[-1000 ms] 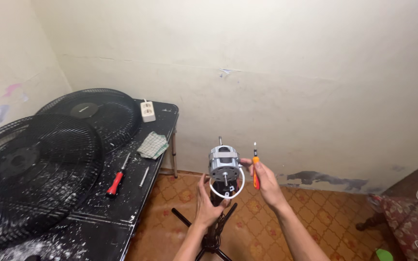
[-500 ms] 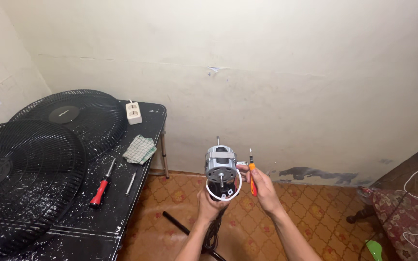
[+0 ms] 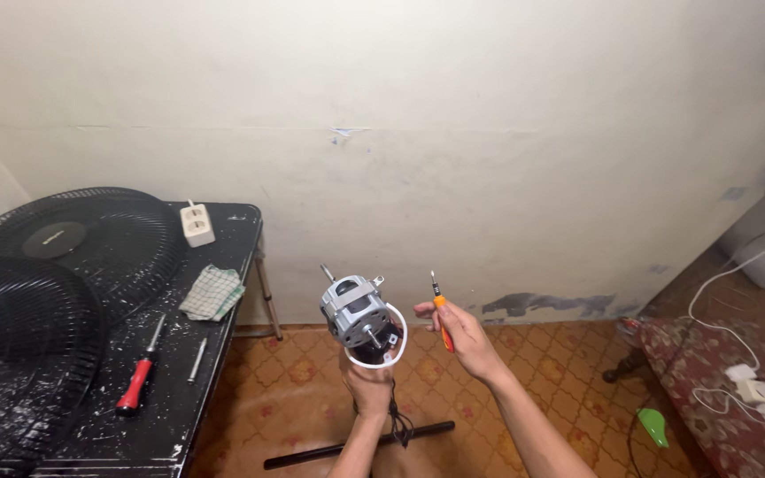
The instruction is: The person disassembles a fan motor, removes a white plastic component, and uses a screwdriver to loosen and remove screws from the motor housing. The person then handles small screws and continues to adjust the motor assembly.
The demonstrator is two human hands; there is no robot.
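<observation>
My left hand [image 3: 370,387] holds a closed grip from below on the base of a grey fan motor [image 3: 353,312], which is raised in the air in front of me, above the tiled floor [image 3: 524,354] and well clear of the table [image 3: 223,336]. The motor is tilted, its front shaft [image 3: 370,337] pointing toward me and a thinner pin projecting from its rear upper end. A white ring [image 3: 379,347] encircles the shaft end of the motor and rests just above my left fingers. A dark cable [image 3: 397,425] hangs down from below my left hand. My right hand [image 3: 464,340] is just to the right of the motor, not touching it, and holds a narrow grip on a small orange-handled screwdriver [image 3: 440,319] between thumb and fingers; its metal tip points upward and slightly away from me. On the floor below both hands lies a black tube [image 3: 356,447]. The black table stands to my left against the wall. At its far edge sits a white power socket block [image 3: 197,225]; nearer the right edge lies a folded checked cloth [image 3: 212,292]. Toward the near right part of the table lie a red-handled screwdriver [image 3: 139,379] and, just beside it, a slim metal rod [image 3: 197,360]. Two black fan grilles [image 3: 37,301] cover the left part of the table. To my far right, white cords [image 3: 754,265] lie over a patterned cushion [image 3: 719,372].
</observation>
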